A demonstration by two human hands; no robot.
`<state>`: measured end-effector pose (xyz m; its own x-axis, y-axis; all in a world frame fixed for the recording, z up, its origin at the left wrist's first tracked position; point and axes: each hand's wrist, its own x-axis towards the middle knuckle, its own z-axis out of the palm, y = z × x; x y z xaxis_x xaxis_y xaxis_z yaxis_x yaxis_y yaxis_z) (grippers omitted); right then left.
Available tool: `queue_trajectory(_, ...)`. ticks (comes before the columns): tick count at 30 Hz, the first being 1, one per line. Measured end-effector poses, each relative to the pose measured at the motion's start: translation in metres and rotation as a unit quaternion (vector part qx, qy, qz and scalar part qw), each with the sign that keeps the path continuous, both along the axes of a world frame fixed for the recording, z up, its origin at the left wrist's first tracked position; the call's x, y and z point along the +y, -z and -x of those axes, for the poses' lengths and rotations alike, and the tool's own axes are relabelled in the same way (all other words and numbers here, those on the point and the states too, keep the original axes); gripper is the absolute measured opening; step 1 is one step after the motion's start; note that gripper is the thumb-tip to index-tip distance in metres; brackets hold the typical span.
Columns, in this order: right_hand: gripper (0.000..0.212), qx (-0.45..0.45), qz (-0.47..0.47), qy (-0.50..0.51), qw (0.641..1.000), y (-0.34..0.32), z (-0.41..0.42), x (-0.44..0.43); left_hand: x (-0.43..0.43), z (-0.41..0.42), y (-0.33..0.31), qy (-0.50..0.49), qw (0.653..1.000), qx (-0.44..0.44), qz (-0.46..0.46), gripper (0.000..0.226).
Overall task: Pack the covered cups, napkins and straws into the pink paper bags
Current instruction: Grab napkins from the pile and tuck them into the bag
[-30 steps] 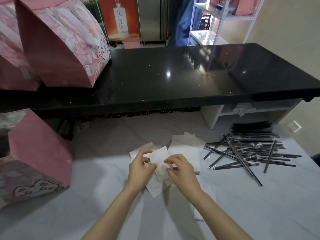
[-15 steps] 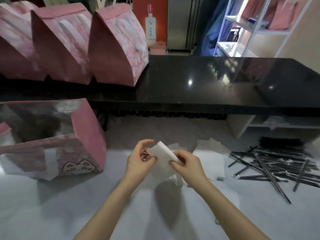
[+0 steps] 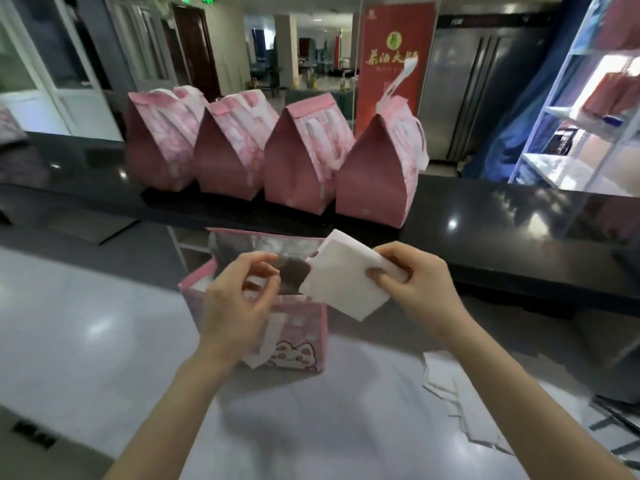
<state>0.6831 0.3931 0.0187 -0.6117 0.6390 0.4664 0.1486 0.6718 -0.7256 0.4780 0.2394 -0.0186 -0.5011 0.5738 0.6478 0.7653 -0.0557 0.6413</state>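
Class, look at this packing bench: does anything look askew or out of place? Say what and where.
The rightmost closed pink bag on the black counter stands out: its white handle sticks up high, while the other three bags' handles lie lower. The spare napkins lower right lie in a loose, uneven heap.

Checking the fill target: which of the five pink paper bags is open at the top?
The cat-print pink paper bag on the white table, behind the left hand. The four pink bags on the black counter have their tops folded shut.
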Motion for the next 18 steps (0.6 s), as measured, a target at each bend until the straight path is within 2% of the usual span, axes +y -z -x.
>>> queue_trajectory(6,0.016,-0.008,-0.053,-0.031,0.998,-0.033,0.105,-0.018,-0.019,0.103,-0.006,-0.07,0.991,0.025,0.11,0.037)
queue_trajectory(8,0.014,-0.031,-0.066,-0.021,0.997,-0.031,0.136,-0.022,-0.019,0.124,-0.005,-0.044,0.985,0.014,0.167,0.043)
queue_trajectory(12,0.014,-0.109,-0.104,0.0,0.989,-0.011,0.177,-0.023,-0.018,0.15,0.002,0.056,0.956,-0.037,0.287,0.072)
queue_trajectory(15,0.017,-0.195,-0.176,0.034,0.964,0.012,0.194,-0.023,-0.025,0.159,0.008,0.109,0.941,-0.058,0.314,0.089)
queue_trajectory(18,0.019,-0.272,-0.221,0.055,0.935,0.033,0.203,-0.026,-0.034,0.162,0.017,0.158,0.935,-0.024,0.317,0.101)
